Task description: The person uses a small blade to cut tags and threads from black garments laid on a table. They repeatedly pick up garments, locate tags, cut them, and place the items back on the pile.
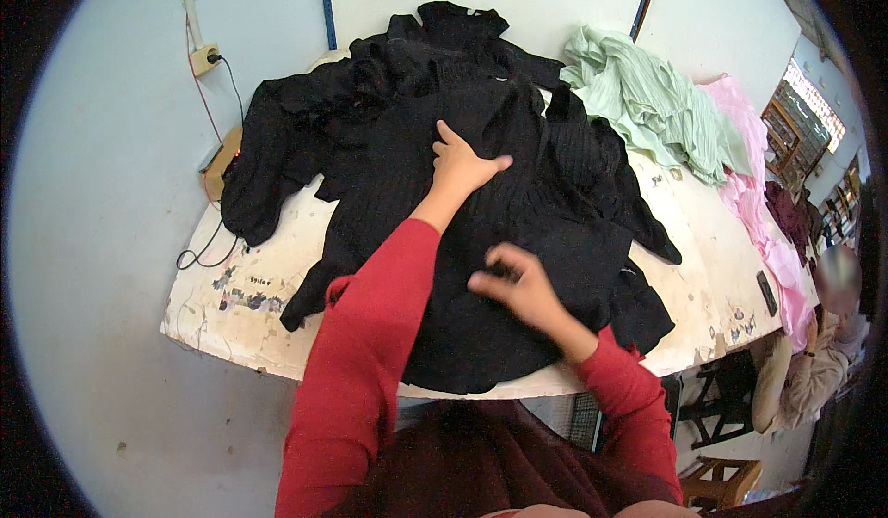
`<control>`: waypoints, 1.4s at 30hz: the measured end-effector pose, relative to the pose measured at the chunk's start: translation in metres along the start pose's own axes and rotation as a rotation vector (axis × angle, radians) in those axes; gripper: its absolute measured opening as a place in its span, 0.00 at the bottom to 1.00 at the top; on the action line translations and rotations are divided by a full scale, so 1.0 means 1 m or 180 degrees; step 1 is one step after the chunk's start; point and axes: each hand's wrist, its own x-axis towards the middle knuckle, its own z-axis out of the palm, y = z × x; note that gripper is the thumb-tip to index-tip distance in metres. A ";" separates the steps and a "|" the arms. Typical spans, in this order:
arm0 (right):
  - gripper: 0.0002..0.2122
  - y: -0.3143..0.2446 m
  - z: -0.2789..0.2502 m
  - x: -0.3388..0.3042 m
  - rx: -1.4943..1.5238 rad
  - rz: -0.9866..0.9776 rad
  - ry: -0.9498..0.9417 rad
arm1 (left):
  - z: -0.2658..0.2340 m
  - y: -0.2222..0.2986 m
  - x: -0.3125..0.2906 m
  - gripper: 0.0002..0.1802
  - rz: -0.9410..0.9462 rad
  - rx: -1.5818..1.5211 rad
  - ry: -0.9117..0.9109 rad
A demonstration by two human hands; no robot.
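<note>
Black garments (518, 213) lie spread and heaped across the table, some with ribbed or pleated cloth. My left hand (462, 165) rests on the upper middle of the front garment, its thumb and a finger stretched apart, with no cloth gripped that I can see. Closer to me, my right hand (525, 289) is just over the lower part of the same garment and slightly blurred. Its fingers are bent, the thumb stands apart from them, and nothing shows between. Whether it touches the cloth is hard to make out.
The pale, stained table (684, 231) has a curved-looking front edge. Light green pleated cloth (647, 97) and pink cloth (782, 268) lie to the right, near a small black object (767, 293). A cabled box (222, 162) stands left. A person's sleeve (805, 384) shows right, above a wooden stool (726, 483).
</note>
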 end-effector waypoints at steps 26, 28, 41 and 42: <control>0.18 -0.126 -0.285 -0.034 -0.2812 -0.1970 0.4620 | -0.208 0.195 0.004 0.25 0.1264 -0.3259 -0.1395; 0.22 -0.132 -0.278 -0.010 -0.3100 -0.1160 0.4164 | -0.229 0.168 0.025 0.26 0.0134 -0.4033 -0.1959; 0.32 0.056 -0.119 0.019 -0.3114 0.0443 0.0834 | -0.114 -0.104 -0.045 0.37 0.1709 0.1642 0.0024; 0.31 0.068 -0.113 0.001 -0.3374 0.0616 0.0773 | -0.115 -0.119 -0.065 0.36 0.1250 0.1685 -0.0428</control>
